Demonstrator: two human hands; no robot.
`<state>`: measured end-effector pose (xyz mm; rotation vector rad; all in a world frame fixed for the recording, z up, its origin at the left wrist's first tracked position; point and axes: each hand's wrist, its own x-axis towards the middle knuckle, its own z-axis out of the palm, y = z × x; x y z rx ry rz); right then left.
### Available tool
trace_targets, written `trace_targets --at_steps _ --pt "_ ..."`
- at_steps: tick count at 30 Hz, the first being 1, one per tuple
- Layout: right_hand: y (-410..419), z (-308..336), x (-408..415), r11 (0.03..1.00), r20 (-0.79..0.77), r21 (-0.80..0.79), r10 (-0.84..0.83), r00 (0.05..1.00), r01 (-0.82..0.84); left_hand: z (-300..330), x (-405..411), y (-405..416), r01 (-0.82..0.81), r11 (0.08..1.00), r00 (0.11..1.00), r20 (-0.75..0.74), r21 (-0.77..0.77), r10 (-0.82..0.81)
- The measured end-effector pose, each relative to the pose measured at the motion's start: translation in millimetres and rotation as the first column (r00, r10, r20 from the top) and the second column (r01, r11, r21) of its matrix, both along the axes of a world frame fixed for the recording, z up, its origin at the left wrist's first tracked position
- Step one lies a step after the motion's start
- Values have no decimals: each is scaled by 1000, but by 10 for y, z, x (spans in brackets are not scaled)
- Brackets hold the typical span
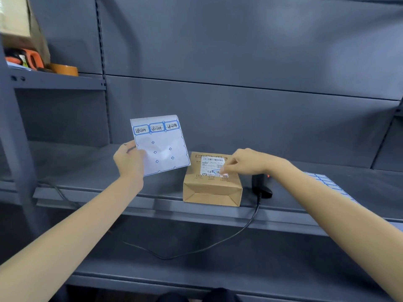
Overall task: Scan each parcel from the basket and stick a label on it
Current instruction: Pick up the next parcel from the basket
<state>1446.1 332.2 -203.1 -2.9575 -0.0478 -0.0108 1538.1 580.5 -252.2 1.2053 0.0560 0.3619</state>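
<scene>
Our right hand (244,163) pinched label (218,171) onto parcel (212,182) mid-frame, left hand (128,160) gripped sticker sheet (160,144); box looked light, stiff, grab sides

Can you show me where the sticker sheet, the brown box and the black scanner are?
sticker sheet (162,149): head view, bare middle.
brown box (212,192): head view, front face.
black scanner (262,189): head view, its body.
</scene>
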Motion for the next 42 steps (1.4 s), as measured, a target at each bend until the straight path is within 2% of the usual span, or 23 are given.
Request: trace_targets --at_steps 1,3,5,7,10,12,15,17,21,24,27,29,31,33,42 --pt "-15 34 8 998 58 66 -14 998 10 43 -16 -21 9 1000 1000 12 -2 -9" --pt "-26 92 48 952 204 306 -60 977 -5 141 -66 -97 42 999 998 44 -4 -42" --pt "8 150 58 800 211 600 -135 968 -20 241 -140 -229 96 995 992 83 4 -96" --pt "35 197 48 660 178 750 -156 971 -32 336 -241 -422 163 986 978 128 20 -164" --pt "2 217 -13 558 289 819 -199 936 -135 428 -393 -745 251 966 949 182 57 -257" --pt "-140 209 -73 527 369 833 -305 878 -167 408 -468 -905 293 943 922 214 160 -323" --pt "-544 179 -248 513 386 849 -442 810 -125 232 -448 -996 238 885 920 199 400 -338" --pt "-959 86 -382 505 362 863 -574 735 -31 84 -377 -968 204 855 951 108 477 -288" --pt "-1784 -317 -622 479 275 833 -793 544 277 -171 -294 -932 265 776 964 -139 572 -227" --pt "-2018 -608 -768 519 255 702 -823 508 487 -286 -293 -954 344 737 936 -278 581 -218" --pt "-2126 -830 -794 557 265 563 -821 505 611 -326 -221 -938 366 740 927 -289 565 -238" --pt "-2107 -916 -783 537 223 466 -840 495 703 -327 -199 -913 378 743 922 -291 552 -253" --pt "-2103 -1001 -753 520 246 344 -853 460 782 -331 -205 -896 382 767 921 -280 516 -271" --pt "-2063 -1020 -740 520 296 296 -847 441 801 -337 -231 -874 384 794 920 -270 471 -285" --pt "-1955 -946 -674 636 356 237 -760 544 734 -291 -388 -896 425 870 901 -210 251 -379"
